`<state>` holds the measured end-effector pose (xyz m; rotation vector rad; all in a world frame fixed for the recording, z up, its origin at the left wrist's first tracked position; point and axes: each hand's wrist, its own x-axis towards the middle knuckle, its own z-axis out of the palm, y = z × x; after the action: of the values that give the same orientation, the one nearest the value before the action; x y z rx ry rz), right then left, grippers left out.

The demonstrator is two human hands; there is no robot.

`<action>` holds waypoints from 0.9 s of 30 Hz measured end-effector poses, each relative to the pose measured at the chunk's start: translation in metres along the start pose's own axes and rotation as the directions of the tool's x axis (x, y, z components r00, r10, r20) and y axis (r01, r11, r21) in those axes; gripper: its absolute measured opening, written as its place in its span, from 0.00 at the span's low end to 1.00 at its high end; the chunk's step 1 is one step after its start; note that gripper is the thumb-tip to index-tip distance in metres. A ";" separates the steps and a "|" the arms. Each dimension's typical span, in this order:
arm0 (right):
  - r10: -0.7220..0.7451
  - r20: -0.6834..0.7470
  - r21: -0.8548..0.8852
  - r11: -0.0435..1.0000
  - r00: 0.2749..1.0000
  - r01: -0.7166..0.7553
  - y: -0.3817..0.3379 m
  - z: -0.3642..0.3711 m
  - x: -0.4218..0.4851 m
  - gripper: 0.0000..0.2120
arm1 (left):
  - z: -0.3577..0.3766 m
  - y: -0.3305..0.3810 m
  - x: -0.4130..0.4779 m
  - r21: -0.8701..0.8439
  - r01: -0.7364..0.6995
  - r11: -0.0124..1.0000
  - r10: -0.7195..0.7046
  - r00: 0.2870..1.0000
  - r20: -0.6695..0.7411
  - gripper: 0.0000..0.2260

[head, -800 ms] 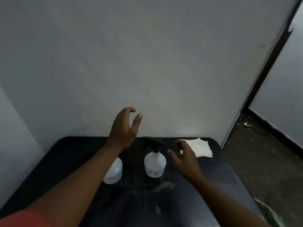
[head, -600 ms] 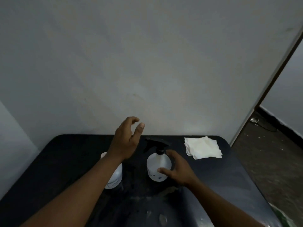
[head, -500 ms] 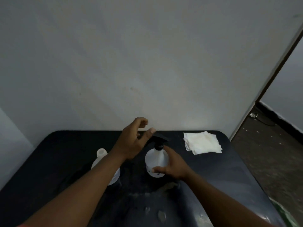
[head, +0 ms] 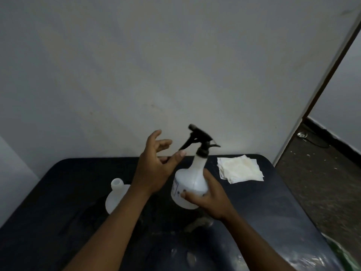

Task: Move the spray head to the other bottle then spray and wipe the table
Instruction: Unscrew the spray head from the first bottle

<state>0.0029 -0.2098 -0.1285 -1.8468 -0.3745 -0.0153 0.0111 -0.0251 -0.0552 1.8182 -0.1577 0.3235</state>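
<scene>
A white bottle with a black spray head is lifted and tilted slightly above the black table. My right hand is shut around the bottle's lower body. My left hand hovers open just left of the bottle's neck, fingers spread, thumb near the trigger but not touching the spray head. A second white bottle with an open neck and no head stands on the table at the left, partly hidden behind my left forearm. A folded white cloth lies at the table's back right.
A grey wall rises right behind the table. A dark door frame and rough floor lie to the right. Pale smears mark the near part of the table, and crinkled plastic shows at the bottom right corner.
My right hand closed on the spray bottle's body and raised it off the table, tilting it. My left hand came lower and closer to the spray head.
</scene>
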 end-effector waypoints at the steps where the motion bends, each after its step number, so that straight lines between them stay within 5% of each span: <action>1: -0.008 -0.039 0.053 0.999 0.999 0.010 -0.010 -0.002 0.000 0.28 | -0.001 0.003 -0.007 -0.024 0.010 1.000 -0.009 0.999 0.035 0.38; 5: -0.036 -0.105 0.256 0.965 0.994 0.062 -0.052 -0.003 0.004 0.25 | 0.011 0.005 -0.037 0.019 0.001 1.000 -0.007 0.961 0.276 0.47; 8: -0.076 -0.090 0.307 0.946 0.993 0.101 -0.078 -0.004 0.004 0.23 | 0.018 0.002 -0.049 -0.257 -0.006 0.966 0.039 0.992 0.122 0.52; 11: -0.103 -0.055 0.340 0.933 0.993 0.116 -0.094 -0.008 0.003 0.24 | 0.021 0.003 -0.051 -0.453 -0.077 0.888 0.081 0.997 -0.011 0.43; 14: -0.104 -0.056 0.378 0.918 0.993 0.118 -0.103 -0.018 0.004 0.22 | 0.018 0.013 -0.046 -0.476 -0.122 0.871 0.126 0.992 -0.023 0.33; 19: 0.060 -0.323 0.500 0.858 0.944 0.116 -0.102 -0.032 0.012 0.20 | 0.010 0.008 -0.052 -0.478 -0.102 0.872 0.110 0.994 -0.011 0.34; 27: 0.170 -0.316 0.681 0.726 0.934 0.098 -0.101 -0.025 0.013 0.15 | 0.001 0.000 -0.061 -0.464 -0.104 0.880 0.125 0.992 0.015 0.35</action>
<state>-0.0072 -0.2040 -0.0246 -1.0648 -0.0563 -0.1654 -0.0467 -0.0298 -0.0740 1.3426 -0.3463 0.2983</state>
